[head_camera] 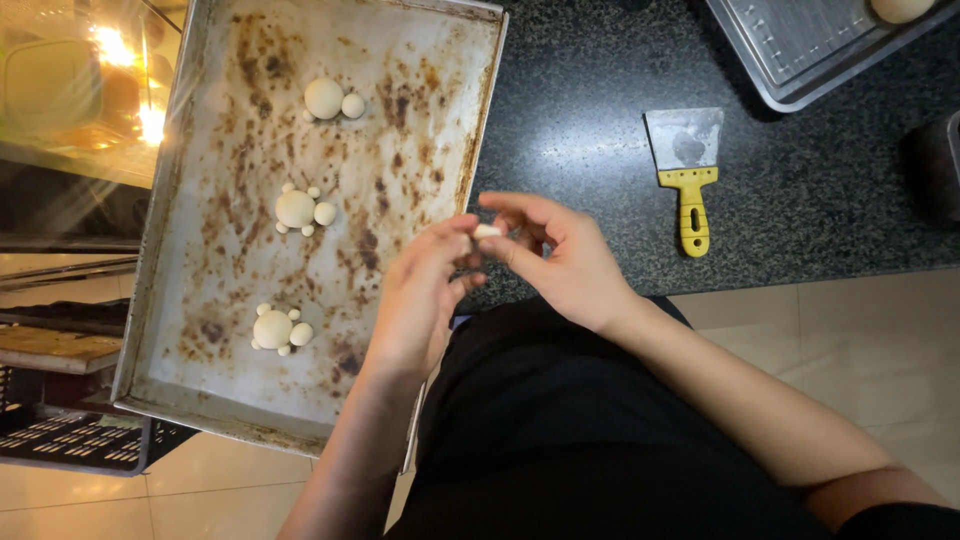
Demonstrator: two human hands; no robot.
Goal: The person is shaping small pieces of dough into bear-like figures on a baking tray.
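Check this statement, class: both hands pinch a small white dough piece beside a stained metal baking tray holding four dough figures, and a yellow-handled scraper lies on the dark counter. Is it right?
One detail is wrong: the stained metal baking tray holds three dough figures, not four, as the head view shows. The rest stands: both hands, left and right, pinch the small white dough piece, and the yellow-handled scraper lies on the dark counter.

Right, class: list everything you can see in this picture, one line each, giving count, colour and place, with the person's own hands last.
Baking tray: one, stained metal, left on the counter.
Dough figures: three, white, in a column on the tray.
Scraper: one, yellow handle, on the dark counter.
Second tray: one, grey metal, top right.
Crate: one, black, bottom left.
Dough piece: one, white, pinched between both hands.
Left hand: one, over the tray's edge.
Right hand: one, beside it.
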